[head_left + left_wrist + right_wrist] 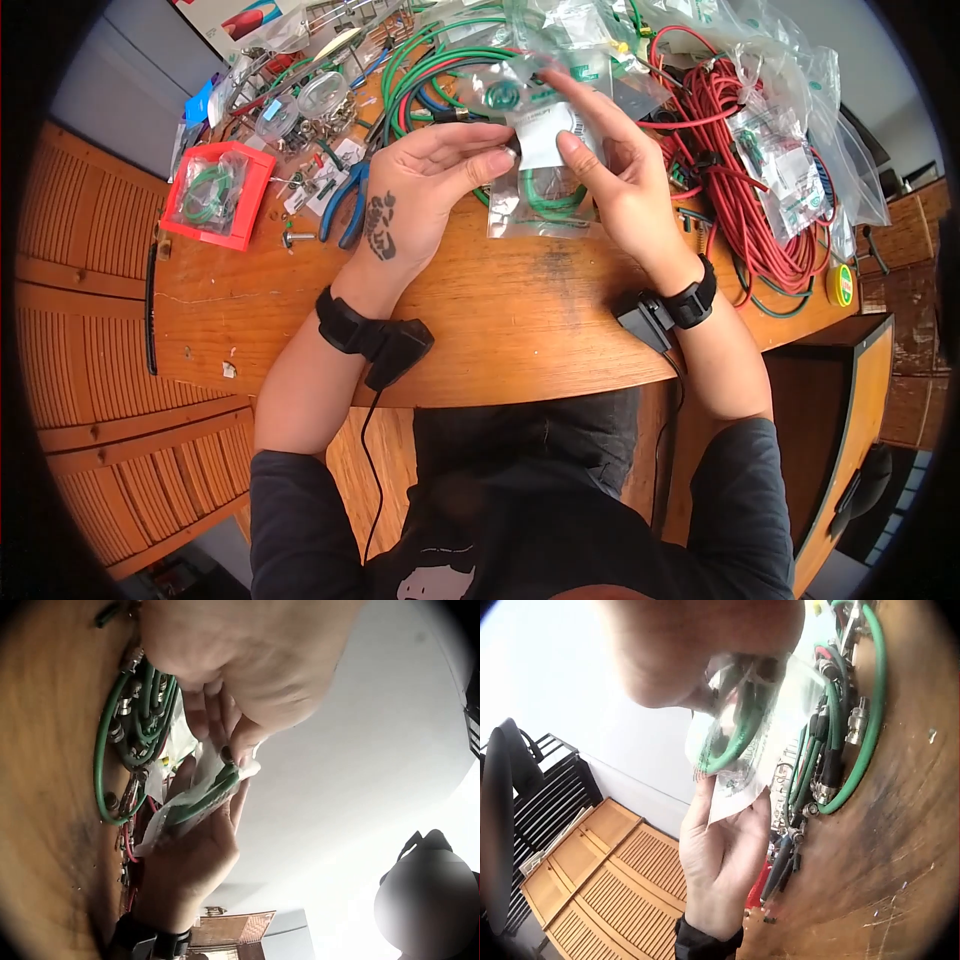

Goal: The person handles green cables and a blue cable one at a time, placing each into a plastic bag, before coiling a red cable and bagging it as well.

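A clear plastic bag (pixel 505 218) with a coiled green cable (pixel 550 208) inside is held up over the table. A white paper label (pixel 541 142) covers part of its front. My left hand (pixel 425 185) pinches the bag's left edge by the label between thumb and fingertips; the right wrist view shows this hand (pixel 724 859) below the label's corner. On the other side, my right hand (pixel 635 190) grips the bag, thumb in front and fingers behind. The left wrist view shows the green cable (pixel 206 801) through the plastic between both hands.
Blue-handled pliers (pixel 345 205) and a red bin (pixel 240 225) with a bagged green cable lie left. Behind the hands are green cable coils (pixel 400 75). At right sit a red cable bundle (pixel 735 215), plastic bags (pixel 800 90) and a small yellow-green tub (pixel 840 285).
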